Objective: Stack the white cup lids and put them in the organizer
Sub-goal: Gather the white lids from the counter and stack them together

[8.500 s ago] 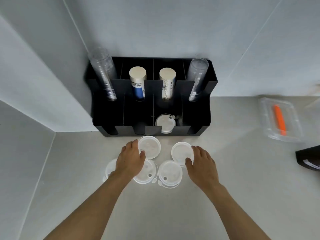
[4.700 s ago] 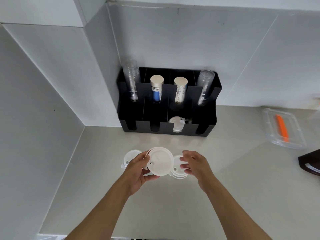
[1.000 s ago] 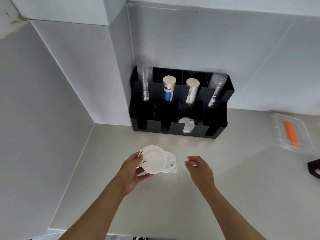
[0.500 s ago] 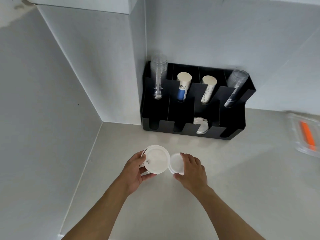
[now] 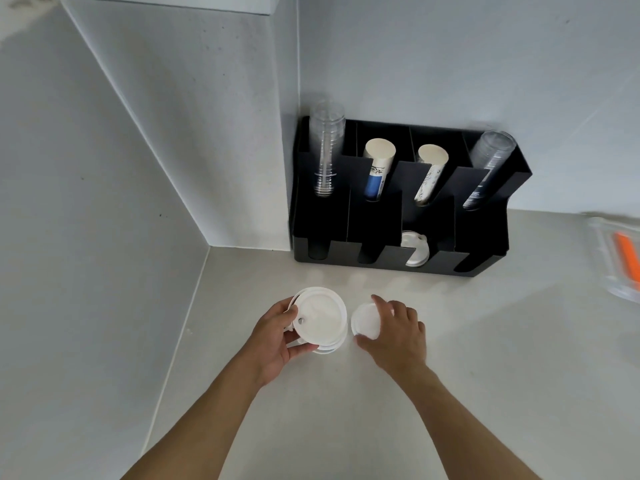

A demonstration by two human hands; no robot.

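Note:
My left hand (image 5: 275,336) holds a stack of white cup lids (image 5: 320,318) tilted up above the counter, thumb and fingers around its left rim. Just to the right, my right hand (image 5: 394,329) grips a single white lid (image 5: 365,322) by its edge, close beside the stack. The black organizer (image 5: 485,244) stands against the back wall in the corner. One white lid (image 5: 415,251) leans in its third front slot from the left.
The organizer's back slots hold two stacks of clear cups (image 5: 325,150) (image 5: 488,168) and two stacks of paper cups (image 5: 377,168) (image 5: 429,174). A clear plastic box (image 5: 609,258) with an orange item lies at the right edge. Walls close in on the left.
My right hand has closed on the last loose lid beside the stack and lifted its edge. The view has shifted left. The left hand keeps the stack in place.

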